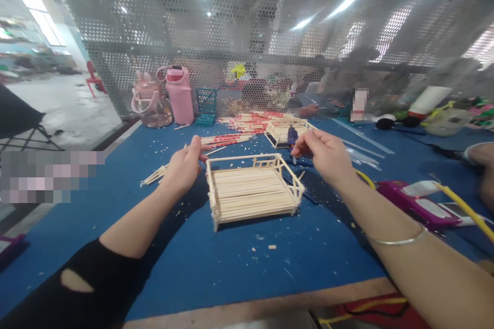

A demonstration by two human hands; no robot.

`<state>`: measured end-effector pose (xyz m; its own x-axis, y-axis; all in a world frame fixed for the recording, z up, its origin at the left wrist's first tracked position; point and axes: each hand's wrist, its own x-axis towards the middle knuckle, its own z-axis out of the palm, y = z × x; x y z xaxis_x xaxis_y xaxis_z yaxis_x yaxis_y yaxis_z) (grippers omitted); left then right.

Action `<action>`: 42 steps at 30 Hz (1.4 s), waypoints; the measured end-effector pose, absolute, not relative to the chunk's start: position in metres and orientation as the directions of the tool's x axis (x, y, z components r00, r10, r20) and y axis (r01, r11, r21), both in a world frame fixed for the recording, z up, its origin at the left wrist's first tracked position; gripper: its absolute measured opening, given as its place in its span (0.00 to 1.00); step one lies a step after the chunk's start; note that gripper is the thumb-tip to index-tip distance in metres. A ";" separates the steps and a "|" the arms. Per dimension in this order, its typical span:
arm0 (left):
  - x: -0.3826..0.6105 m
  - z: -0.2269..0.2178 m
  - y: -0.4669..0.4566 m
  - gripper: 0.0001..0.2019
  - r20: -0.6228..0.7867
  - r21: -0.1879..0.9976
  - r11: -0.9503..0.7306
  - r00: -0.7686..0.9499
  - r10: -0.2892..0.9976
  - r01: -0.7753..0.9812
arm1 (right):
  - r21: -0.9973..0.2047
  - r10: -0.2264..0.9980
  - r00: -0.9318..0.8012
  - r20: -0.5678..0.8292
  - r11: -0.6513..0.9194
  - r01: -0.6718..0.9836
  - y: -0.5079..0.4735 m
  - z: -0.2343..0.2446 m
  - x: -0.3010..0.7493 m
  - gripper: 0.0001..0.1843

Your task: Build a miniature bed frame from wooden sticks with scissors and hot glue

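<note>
A small bench-like model built of thin wooden sticks (250, 190) stands on the blue table mat (216, 262) in the middle. My left hand (184, 164) is closed in a pinch at the model's far left corner, on a thin stick (216, 151). Over the far right corner, my right hand (324, 154) is pinched shut on something small that I cannot make out. A second, similar stick model (283, 131) sits further back.
Loose sticks (247, 122) with red wrappers lie behind the models, more sticks (154, 175) at the left. Pink bottles (179, 95) and a teal basket (206, 105) stand by the perforated screen. A magenta tool (417, 203), yellow cord and another person's arm (482, 169) are on the right.
</note>
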<state>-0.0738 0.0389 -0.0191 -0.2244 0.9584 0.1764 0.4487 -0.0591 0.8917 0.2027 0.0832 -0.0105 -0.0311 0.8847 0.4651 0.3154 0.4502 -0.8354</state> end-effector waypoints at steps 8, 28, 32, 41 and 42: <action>-0.029 0.035 0.040 0.32 0.464 0.374 -0.362 0.166 0.870 0.854 | -0.737 0.848 -0.067 0.525 0.493 0.463 0.082 -0.035 0.206 0.16; 0.014 0.026 0.067 0.38 0.089 0.255 -0.330 0.318 0.944 0.909 | -0.831 0.901 -0.313 0.301 0.409 0.377 0.066 -0.033 0.190 0.33; 0.014 0.020 0.069 0.39 0.094 0.258 -0.347 0.334 0.938 0.902 | -0.835 0.904 -0.319 0.285 0.397 0.380 0.065 -0.031 0.190 0.33; -0.008 0.052 0.046 0.37 0.390 0.316 -0.299 0.164 0.906 0.900 | -0.794 0.899 -0.251 0.358 0.435 0.425 0.070 -0.032 0.193 0.31; -0.018 0.054 0.036 0.35 0.473 0.384 -0.278 0.071 0.878 0.880 | -0.792 0.905 -0.227 0.361 0.426 0.437 0.071 -0.032 0.193 0.28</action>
